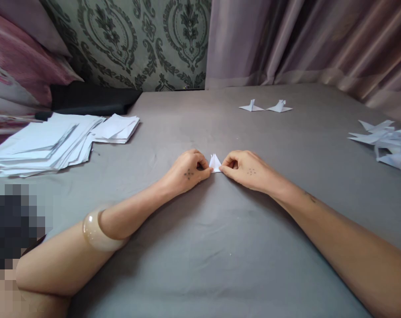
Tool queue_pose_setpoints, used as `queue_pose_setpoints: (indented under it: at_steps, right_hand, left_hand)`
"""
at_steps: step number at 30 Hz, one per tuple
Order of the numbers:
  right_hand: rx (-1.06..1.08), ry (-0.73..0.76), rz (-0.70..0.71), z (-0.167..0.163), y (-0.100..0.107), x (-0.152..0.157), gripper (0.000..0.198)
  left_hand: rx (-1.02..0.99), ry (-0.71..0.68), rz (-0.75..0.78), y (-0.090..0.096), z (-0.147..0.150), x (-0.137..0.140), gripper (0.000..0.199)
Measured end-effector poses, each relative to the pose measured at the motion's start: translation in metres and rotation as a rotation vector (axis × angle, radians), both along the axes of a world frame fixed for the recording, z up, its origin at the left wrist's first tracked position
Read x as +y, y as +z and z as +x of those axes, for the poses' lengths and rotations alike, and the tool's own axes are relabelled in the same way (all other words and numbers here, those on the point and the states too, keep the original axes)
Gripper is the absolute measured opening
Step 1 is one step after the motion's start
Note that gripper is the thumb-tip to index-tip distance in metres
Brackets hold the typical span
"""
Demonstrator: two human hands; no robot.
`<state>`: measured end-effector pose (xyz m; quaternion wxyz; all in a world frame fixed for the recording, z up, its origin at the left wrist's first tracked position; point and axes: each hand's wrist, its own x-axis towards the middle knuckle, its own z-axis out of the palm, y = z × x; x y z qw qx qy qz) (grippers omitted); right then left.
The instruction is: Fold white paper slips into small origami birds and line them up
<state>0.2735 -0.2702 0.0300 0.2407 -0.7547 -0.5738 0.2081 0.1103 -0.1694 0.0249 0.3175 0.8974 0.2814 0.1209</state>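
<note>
Between my two hands, just above or on the grey cloth, is a small white folded paper figure (215, 163) with pointed tips at its top. My left hand (190, 170) pinches its left lower corner between thumb and forefinger. On the other side my right hand (245, 168) grips the right lower corner the same way. The curled fingers hide both ends of the paper. Whether its base touches the cloth I cannot tell.
Two folded paper birds (279, 106) stand at the back of the grey surface (200, 265). A heap of folded paper pieces (382, 139) lies far right. Stacked white sheets (44, 141) and a smaller paper stack (116, 129) sit left, before a black item (91, 98). Curtains (253, 39) hang behind.
</note>
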Motion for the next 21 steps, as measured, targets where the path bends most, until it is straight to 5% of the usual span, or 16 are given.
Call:
queue_pose_setpoints:
  at_steps: [4, 7, 13, 21]
  right_hand:
    - [-0.026, -0.002, 0.054, -0.002, -0.004, -0.001, 0.007]
    - [-0.152, 0.065, 0.124, -0.009, -0.007, -0.007, 0.009]
    - [-0.614, 0.191, 0.07, -0.029, -0.001, -0.025, 0.026]
    - [-0.754, 0.28, -0.045, -0.035, 0.011, -0.032, 0.033]
  left_hand:
    - [-0.074, -0.072, 0.194, -0.006, -0.003, 0.0, 0.005]
    - [-0.07, -0.234, 0.371, -0.007, -0.004, -0.003, 0.018]
    - [0.267, -0.415, 0.675, 0.008, -0.006, -0.02, 0.025]
    - [0.347, -0.466, 0.617, 0.018, -0.012, -0.026, 0.024]
